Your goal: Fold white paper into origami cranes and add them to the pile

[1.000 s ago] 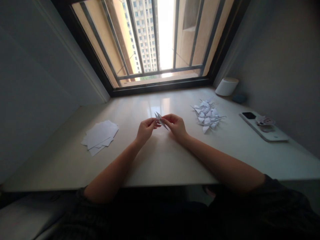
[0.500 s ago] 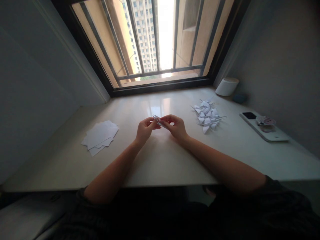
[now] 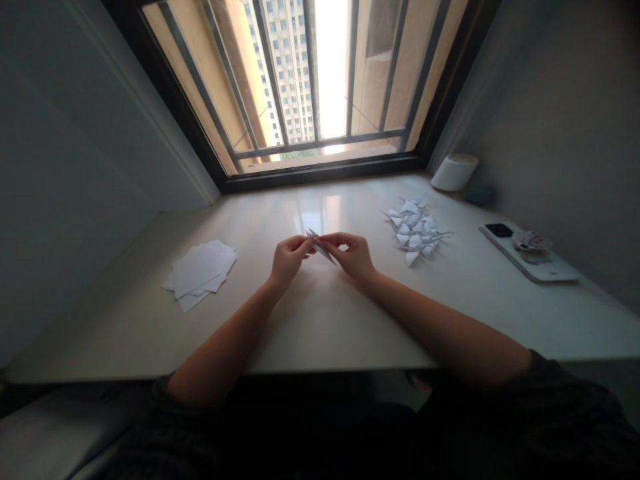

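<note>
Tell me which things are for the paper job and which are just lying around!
Seem part of the job:
folded paper, held by the left hand and right hand
flat paper sheets
pile of folded pieces

Seem just lying around:
phone
small thing on it, unclear what
white container
dark object, too blurry to name

Pinched between my left hand (image 3: 289, 259) and my right hand (image 3: 353, 253), a slim white folded paper (image 3: 327, 255) is slanting above the pale surface (image 3: 320, 327), its narrow tips pointing toward the far edge, its sharp lower end angling rightward toward the near edge.
</note>
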`<state>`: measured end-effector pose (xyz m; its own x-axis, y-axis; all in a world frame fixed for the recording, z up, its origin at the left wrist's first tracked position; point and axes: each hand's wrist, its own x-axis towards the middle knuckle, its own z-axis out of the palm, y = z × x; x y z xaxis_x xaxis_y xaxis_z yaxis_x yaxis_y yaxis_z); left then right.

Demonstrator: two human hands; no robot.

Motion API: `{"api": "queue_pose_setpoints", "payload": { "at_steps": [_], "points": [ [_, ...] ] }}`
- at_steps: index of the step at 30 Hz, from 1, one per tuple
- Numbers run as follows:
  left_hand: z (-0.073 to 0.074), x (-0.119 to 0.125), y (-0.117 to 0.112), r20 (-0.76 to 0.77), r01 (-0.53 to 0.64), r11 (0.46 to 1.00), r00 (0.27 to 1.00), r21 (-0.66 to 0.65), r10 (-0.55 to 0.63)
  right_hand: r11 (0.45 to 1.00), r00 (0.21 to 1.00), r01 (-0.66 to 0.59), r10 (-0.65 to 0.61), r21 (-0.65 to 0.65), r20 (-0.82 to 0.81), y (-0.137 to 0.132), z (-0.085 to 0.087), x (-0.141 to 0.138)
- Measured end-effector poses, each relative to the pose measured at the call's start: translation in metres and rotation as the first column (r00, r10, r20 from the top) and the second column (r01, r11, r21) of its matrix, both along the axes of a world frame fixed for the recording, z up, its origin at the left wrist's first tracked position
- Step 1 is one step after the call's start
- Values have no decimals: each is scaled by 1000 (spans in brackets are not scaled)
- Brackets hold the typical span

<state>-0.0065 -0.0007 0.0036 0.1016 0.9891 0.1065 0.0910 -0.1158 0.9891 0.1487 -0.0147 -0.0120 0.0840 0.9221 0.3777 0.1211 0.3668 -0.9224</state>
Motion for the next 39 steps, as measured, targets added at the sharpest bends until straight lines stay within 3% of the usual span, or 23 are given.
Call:
{"api": "queue_pose_setpoints", "payload": {
  "at_steps": [5, 10, 22, 30, 39],
  "points": [
    [-1, 1, 0, -8, 1, 1000, 1000, 11, -1, 1000, 999, -16, 16, 8, -39, 2, -4, 0],
    [-1, 1, -1, 0, -22, 1000, 1000, 14, 22, 997, 1000, -19, 18, 77, 15, 4, -6, 1],
    [3, 1, -3, 73, -27, 997, 997, -67, 32, 991, 993, -79, 68, 104, 98, -1, -1, 3],
    [4, 1, -1, 182, -28, 977, 981, -213, 68, 999, 999, -48, 49, -22, 22, 5, -8, 3],
    [6, 2, -2, 223, -54, 976, 970, -210, 102, 981, 993, -119, 116, -151, -34, 10, -10, 3]
  ]
}}
